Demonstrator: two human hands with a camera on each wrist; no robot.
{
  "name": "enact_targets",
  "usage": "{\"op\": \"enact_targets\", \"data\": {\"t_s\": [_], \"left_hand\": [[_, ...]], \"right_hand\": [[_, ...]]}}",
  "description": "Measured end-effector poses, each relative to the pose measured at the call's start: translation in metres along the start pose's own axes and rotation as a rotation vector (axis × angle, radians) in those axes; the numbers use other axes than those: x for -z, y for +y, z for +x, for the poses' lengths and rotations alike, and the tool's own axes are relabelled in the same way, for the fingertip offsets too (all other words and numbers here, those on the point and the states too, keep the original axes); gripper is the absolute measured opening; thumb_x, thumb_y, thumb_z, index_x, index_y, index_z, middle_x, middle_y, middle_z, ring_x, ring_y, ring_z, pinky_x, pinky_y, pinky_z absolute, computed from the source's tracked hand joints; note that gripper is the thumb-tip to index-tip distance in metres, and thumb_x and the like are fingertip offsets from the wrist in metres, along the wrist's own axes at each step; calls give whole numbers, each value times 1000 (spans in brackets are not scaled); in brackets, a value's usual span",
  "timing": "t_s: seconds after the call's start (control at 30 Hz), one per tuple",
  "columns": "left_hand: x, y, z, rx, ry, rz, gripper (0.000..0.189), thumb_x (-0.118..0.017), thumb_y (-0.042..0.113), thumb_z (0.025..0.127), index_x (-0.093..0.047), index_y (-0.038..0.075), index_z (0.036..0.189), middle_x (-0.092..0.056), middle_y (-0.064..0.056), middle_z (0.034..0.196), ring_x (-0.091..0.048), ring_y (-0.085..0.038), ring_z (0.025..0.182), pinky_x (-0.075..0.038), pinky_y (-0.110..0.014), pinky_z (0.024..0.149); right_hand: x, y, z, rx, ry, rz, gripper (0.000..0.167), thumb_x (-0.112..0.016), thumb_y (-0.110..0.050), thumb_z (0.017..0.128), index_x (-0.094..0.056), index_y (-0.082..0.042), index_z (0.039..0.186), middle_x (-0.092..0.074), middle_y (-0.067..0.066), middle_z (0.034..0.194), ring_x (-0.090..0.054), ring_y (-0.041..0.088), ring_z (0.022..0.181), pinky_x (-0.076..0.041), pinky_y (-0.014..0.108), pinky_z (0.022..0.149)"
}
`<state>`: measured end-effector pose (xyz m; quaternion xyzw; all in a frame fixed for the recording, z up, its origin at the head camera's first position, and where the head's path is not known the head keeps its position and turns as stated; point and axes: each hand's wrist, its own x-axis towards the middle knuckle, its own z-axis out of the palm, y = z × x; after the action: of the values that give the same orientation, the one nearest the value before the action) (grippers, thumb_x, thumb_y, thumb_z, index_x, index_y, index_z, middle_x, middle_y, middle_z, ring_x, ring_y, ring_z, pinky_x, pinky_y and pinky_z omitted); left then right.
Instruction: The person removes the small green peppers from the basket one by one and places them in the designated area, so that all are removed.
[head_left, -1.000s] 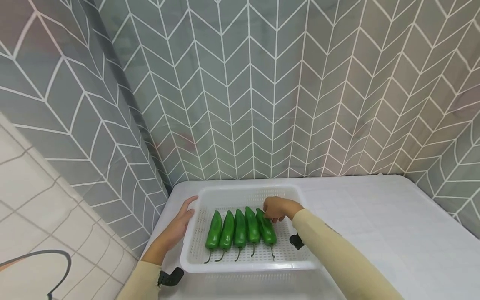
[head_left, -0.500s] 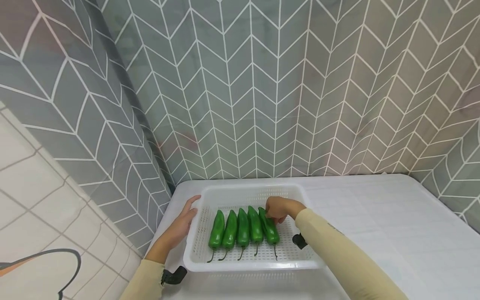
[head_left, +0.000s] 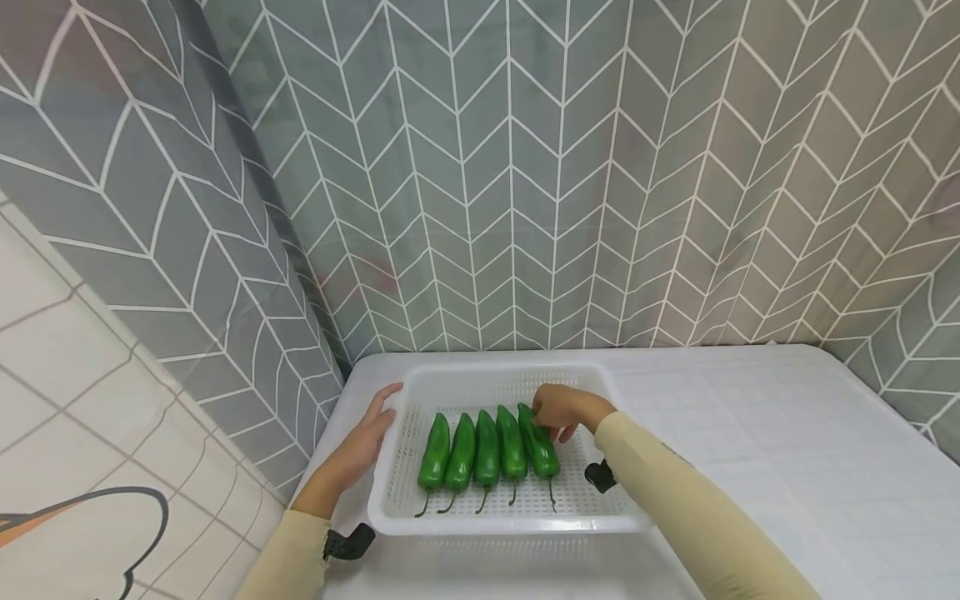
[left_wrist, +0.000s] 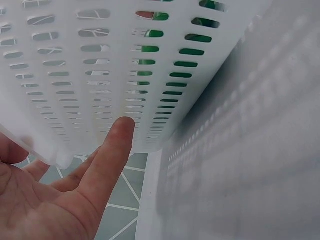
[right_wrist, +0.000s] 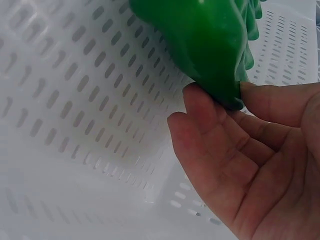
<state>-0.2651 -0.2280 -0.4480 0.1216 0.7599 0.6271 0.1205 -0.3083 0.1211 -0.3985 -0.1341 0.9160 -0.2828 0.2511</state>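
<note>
Pinching tapered far tip of rightmost green pepper (head_left: 543, 454): right hand (head_left: 558, 411), thumb opposed to fingers. Pepper lies inside white basket (head_left: 457, 385), body running from fingers back toward near rim (head_left: 510, 525), long axis slightly aslant, stem end nearest. Four other peppers (head_left: 487, 454) alongside, on its left. Left hand (head_left: 365, 440) farther off, by basket's left side, fingers extended, spread; contact with outer wall (left_wrist: 80, 75) unclear.

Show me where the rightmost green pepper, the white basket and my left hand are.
Rightmost green pepper (head_left: 543, 453): head view, on the middle of its body.
White basket (head_left: 510, 525): head view, on the near rim.
Left hand (head_left: 363, 442): head view, on the back of the hand.
</note>
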Motion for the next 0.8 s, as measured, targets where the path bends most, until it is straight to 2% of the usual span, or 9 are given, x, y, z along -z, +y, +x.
{"op": "enact_targets", "data": {"t_s": [0.13, 0.37, 0.53, 0.8], "left_hand": [[0, 0, 0, 3, 5, 4, 48, -18, 22, 113, -10, 25, 160, -38, -25, 153, -53, -40, 130, -54, -43, 92], [-1, -3, 1, 30, 28, -15, 47, -19, 23, 113, -13, 29, 160, -39, -21, 154, -51, -40, 132, -53, -44, 94], [-1, -2, 1, 23, 30, -18, 47, -20, 22, 113, -14, 29, 159, -38, -22, 155, -50, -40, 132, -52, -44, 95], [-1, 0, 0, 21, 22, -5, 47, -20, 24, 113, -13, 27, 160, -36, -23, 155, -49, -41, 133, -52, -43, 95]], "right_hand": [[2, 0, -3, 6, 9, 9, 18, -60, -3, 100, -68, 7, 113, -69, 9, 82, -72, 25, 77, -61, 39, 67], [5, -2, -11, 10, 20, 12, 21, -59, -3, 101, -67, 8, 117, -69, 9, 84, -72, 24, 76, -61, 38, 66], [9, -2, -13, 26, 30, 14, 26, -59, -3, 100, -64, 9, 123, -69, 10, 87, -71, 22, 75, -61, 37, 65], [16, 2, -18, 48, 42, 23, 26, -60, -3, 99, -65, 10, 121, -70, 9, 83, -72, 22, 73, -61, 36, 63]]}}
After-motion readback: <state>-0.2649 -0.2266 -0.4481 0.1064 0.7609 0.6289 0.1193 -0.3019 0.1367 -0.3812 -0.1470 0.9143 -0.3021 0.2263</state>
